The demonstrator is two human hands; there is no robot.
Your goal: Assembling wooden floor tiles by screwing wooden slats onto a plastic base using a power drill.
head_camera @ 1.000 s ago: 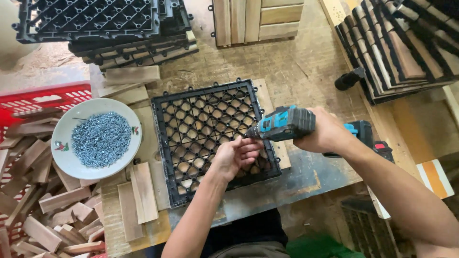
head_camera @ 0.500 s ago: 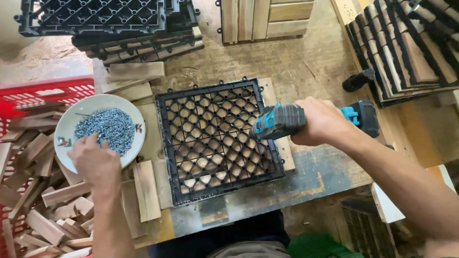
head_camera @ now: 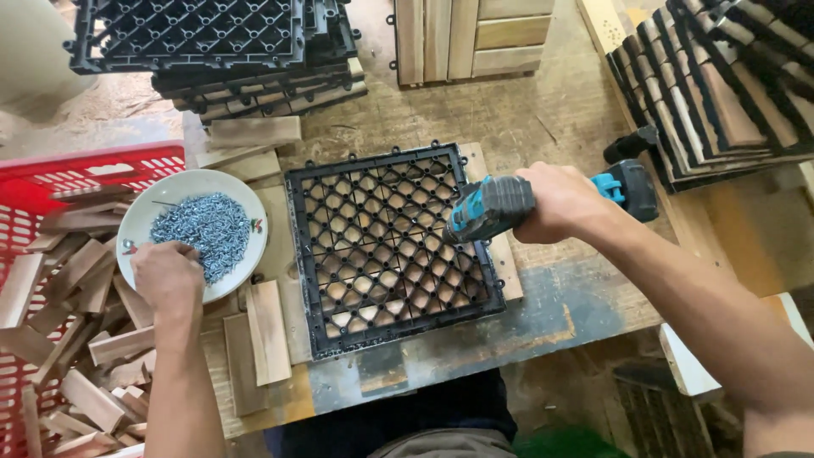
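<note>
A black plastic grid tile (head_camera: 386,246) lies flat on the workbench over wooden slats. My right hand (head_camera: 560,202) grips a teal and black cordless drill (head_camera: 500,206), its nose angled down at the tile's right side. My left hand (head_camera: 170,278) reaches into a white bowl (head_camera: 242,191) of small silver screws (head_camera: 203,225), fingers curled over the bowl's near edge. Whether it has picked up a screw is hidden.
A red crate (head_camera: 34,182) full of short wooden slats stands at the left. Stacks of black grid tiles (head_camera: 212,38) sit at the back left, finished wood tiles (head_camera: 721,85) at the right and a wooden tile (head_camera: 471,34) at the back. Loose slats (head_camera: 267,331) lie beside the bowl.
My left hand left the tile and moved left into the screw bowl, settling at its near edge. The drill stays at the tile's right side in my right hand.
</note>
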